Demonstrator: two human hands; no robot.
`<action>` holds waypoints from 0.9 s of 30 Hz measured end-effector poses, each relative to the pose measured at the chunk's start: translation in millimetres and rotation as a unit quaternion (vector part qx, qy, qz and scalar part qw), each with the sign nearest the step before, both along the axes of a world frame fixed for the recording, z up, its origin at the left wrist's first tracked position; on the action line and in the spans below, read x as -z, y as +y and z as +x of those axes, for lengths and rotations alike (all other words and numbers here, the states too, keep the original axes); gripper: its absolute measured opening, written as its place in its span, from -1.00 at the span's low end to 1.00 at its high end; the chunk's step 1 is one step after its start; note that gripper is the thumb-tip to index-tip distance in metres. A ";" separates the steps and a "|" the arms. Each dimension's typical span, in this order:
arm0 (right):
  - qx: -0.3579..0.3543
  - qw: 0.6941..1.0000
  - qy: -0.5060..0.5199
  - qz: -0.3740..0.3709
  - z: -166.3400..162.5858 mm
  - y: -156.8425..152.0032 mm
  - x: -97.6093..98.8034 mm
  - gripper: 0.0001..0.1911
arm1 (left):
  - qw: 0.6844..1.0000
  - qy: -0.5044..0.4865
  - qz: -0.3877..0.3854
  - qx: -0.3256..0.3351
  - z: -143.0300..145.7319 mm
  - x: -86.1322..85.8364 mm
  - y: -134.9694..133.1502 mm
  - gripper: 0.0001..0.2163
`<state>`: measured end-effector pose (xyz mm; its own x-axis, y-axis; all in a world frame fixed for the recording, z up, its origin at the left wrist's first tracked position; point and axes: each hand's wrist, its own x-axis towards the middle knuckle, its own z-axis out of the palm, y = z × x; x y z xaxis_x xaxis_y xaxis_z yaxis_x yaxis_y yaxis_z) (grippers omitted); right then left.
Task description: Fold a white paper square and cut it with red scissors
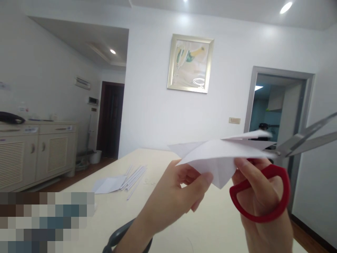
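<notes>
A folded piece of white paper, with pointed flaps spreading to both sides, is held up above the table between my two hands. My left hand pinches its lower left part between thumb and fingers. At its right side, my right hand grips the paper with thumb and fingertips. Red-handled scissors hang on that same hand, the handle loop around the thumb area. Their metal blades are spread and point up to the right, away from the paper. Part of the handles is hidden behind my fingers.
On the cream table to the left lie several narrow paper strips beside a flat white paper sheet. A dark curved object is by my left forearm. Beyond stand a cabinet and a doorway with a person.
</notes>
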<state>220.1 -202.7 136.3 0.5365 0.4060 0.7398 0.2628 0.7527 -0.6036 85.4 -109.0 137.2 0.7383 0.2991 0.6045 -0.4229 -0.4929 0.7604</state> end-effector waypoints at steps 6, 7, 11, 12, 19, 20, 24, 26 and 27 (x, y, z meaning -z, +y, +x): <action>-0.063 0.991 -0.113 -0.030 6.3 0.9 -5.6 -0.83 | 0.988 -0.120 -0.038 -0.090 0.4 1.8 6.2 -0.73; -0.080 0.987 -0.136 -0.035 7.2 1.0 -5.9 -0.83 | 0.984 -0.136 -0.044 -0.107 -0.4 1.5 7.1 -0.73; -0.103 0.978 -0.172 -0.048 6.6 2.4 -3.5 -0.75 | 0.963 -0.198 -0.088 -0.158 -5.9 -2.2 9.5 -0.70; -0.110 0.977 -0.176 -0.048 5.7 2.9 -2.4 -0.67 | 0.959 -0.209 -0.091 -0.166 -7.7 -3.1 10.4 -0.69; -0.100 0.943 -0.292 -0.123 1.7 2.5 4.4 -0.32 | 0.953 -0.248 -0.079 -0.157 -16.9 -6.5 16.0 -0.61; -0.081 0.932 -0.315 -0.158 0.8 1.3 5.7 -0.36 | 0.952 -0.252 -0.080 -0.156 -16.7 -7.1 14.8 -0.61; -0.044 0.873 -0.380 -0.302 -6.1 -4.1 9.7 -0.61 | 0.944 -0.259 -0.097 -0.178 -12.4 -9.1 8.9 -0.62; -0.042 0.859 -0.391 -0.326 -10.9 -5.8 10.7 -0.67 | 0.942 -0.265 -0.097 -0.183 -10.5 -8.8 9.0 -0.65; -0.041 0.858 -0.393 -0.328 -13.2 -6.4 11.1 -0.69 | 0.944 -0.263 -0.091 -0.178 -10.0 -8.2 10.1 -0.65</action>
<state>206.9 -209.1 125.2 -0.0746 0.8862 0.4573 0.7456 0.3541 -0.5645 75.4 -98.9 145.3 0.1834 0.6057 0.7743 -0.5978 -0.5565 0.5770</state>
